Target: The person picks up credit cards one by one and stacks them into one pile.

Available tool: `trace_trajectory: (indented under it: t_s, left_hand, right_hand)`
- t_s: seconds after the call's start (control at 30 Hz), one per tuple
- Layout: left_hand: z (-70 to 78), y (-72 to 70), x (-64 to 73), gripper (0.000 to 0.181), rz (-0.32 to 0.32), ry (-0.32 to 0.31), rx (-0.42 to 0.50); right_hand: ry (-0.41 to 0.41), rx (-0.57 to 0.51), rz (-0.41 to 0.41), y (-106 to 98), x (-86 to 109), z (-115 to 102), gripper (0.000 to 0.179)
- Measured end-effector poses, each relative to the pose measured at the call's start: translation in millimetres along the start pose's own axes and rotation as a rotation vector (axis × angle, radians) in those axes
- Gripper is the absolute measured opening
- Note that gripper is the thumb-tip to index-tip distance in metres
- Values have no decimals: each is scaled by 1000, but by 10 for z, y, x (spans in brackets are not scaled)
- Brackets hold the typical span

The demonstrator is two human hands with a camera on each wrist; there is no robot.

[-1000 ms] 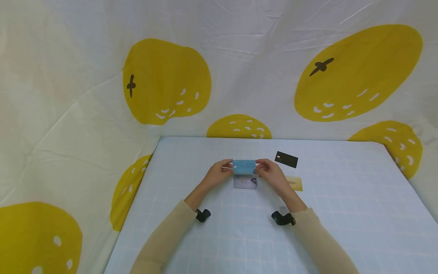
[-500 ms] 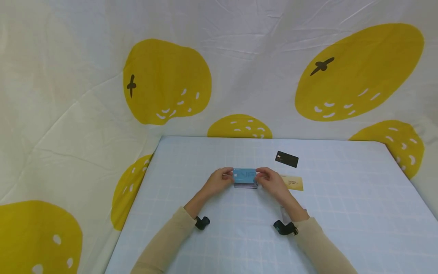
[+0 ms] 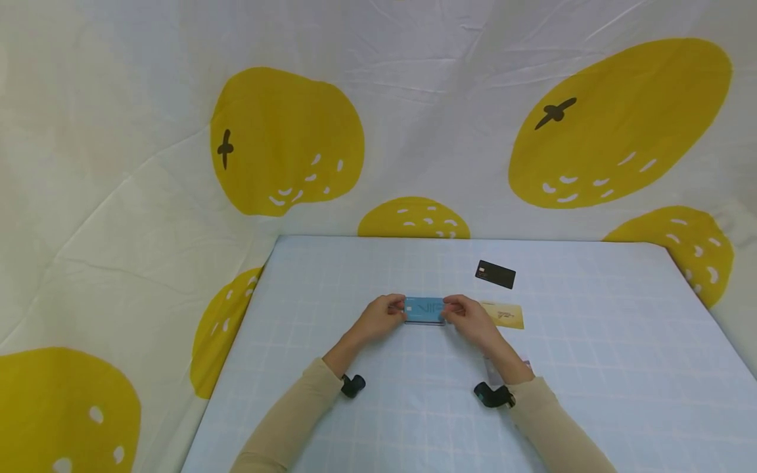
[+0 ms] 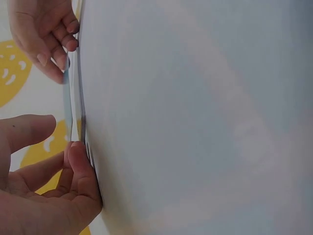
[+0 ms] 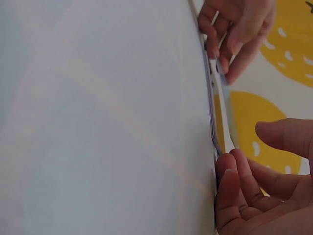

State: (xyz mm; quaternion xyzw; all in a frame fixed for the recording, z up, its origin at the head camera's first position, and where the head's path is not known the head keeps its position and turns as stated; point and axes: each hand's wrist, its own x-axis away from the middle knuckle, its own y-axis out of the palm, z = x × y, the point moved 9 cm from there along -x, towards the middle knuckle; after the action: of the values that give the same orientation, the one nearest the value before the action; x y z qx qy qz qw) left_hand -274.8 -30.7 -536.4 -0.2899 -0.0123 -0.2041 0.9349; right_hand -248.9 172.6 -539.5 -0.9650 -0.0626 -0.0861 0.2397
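Observation:
A blue bank card (image 3: 424,309) lies crosswise between my hands in the head view. My left hand (image 3: 378,318) holds its left short edge with curled fingers. At the opposite short edge, my right hand (image 3: 472,319) holds it the same way. Just under the blue card, a thin strip of a grey card (image 3: 424,324) shows along the near side; the rest is covered. Both wrist views show the blue card (image 4: 68,103) edge-on, with a small gap between it and the dark edges below. The fingers of both hands rest low, close to the tabletop.
A black card (image 3: 495,274) lies tilted behind my right hand. To the right, a gold card (image 3: 505,316) is partly hidden by that hand. A pale card (image 3: 492,372) sits under my right wrist. The checked tablecloth (image 3: 591,368) meets a patterned sheet (image 3: 437,131) at the back.
Both hands have brought the blue card toward me and down over the grey card, which was largely visible before. The black and gold cards have stayed put.

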Motion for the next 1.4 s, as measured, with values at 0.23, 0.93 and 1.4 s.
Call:
trace_trajectory:
  t_s: [0.23,0.93,1.4]
  left_hand:
    - [-28,26,-11,48,-1,-11,-14]
    - [-7,37,-17,47,-26,-2,-50]
    - [25,9,3,48,-23,-6,-48]
  right_hand:
    - [19,15,-3,22,-12,39,37]
    - [8,86,-10,41,-37,15,36]
    - [8,94,-12,32,-21,-11,37]
